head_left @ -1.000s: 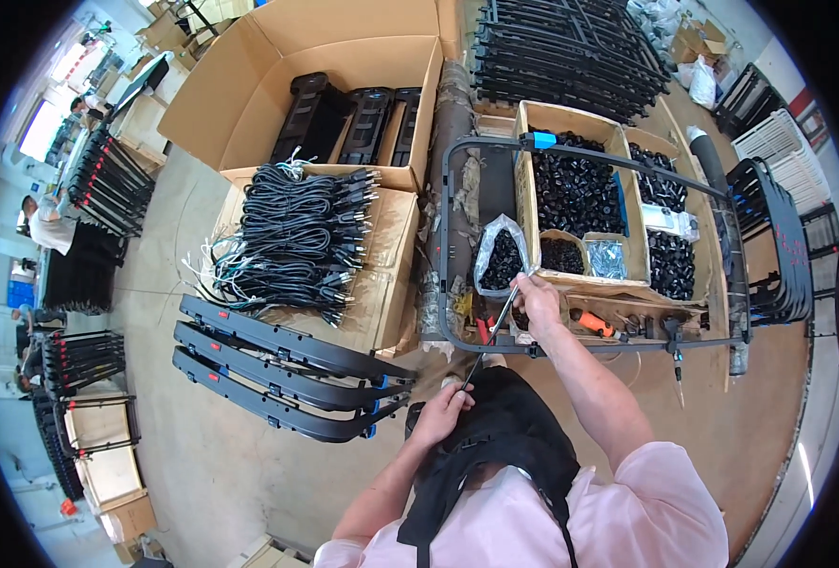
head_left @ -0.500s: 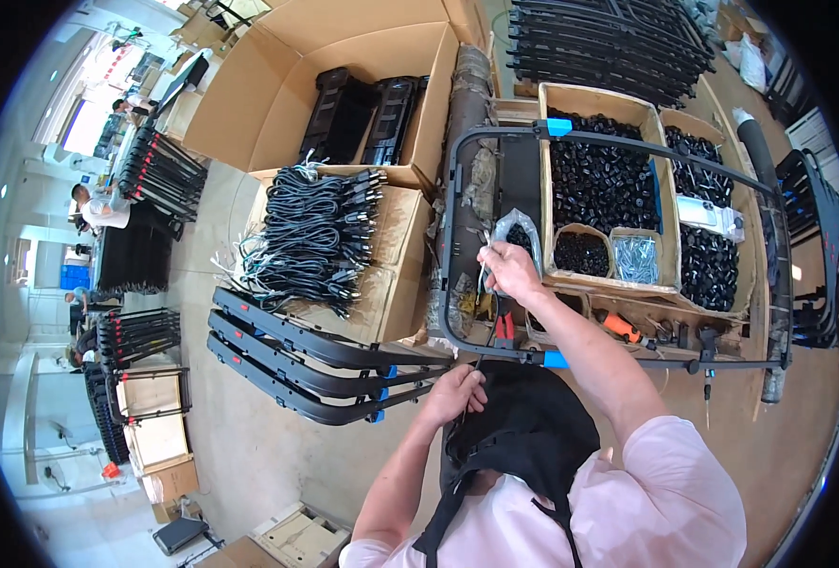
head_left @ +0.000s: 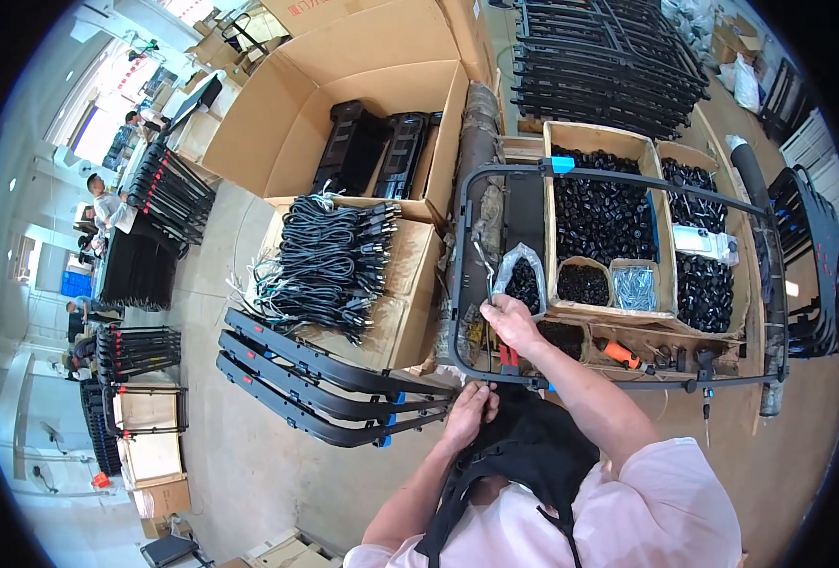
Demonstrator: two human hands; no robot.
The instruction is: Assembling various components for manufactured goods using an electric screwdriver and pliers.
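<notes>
A black tubular frame [head_left: 618,177] with blue pieces lies across the bench in front of me. Over its left end, my right hand [head_left: 512,322] is closed in a pinch on a thin dark cable [head_left: 489,289], whose pale stripped wire ends stick up past the fingers. The cable runs down toward my left hand [head_left: 471,415], which is closed at the frame's near left corner. Its fingers seem to grip the cable's lower part, though that is mostly hidden. Red-handled pliers [head_left: 507,358] lie just below my right hand, beside a clear bag of small black parts [head_left: 522,282].
Bundled black cables [head_left: 334,256] lie on a cardboard box at left, above several stacked curved black rails [head_left: 315,379]. A wooden bin of black knobs [head_left: 599,213], a box of screws [head_left: 635,287] and an orange-handled tool [head_left: 618,353] are at right. People work far left.
My right hand has come nearer to the frame's near bar, with the wire ends now showing longer above it. My left hand has shifted slightly right. The whole view has tilted.
</notes>
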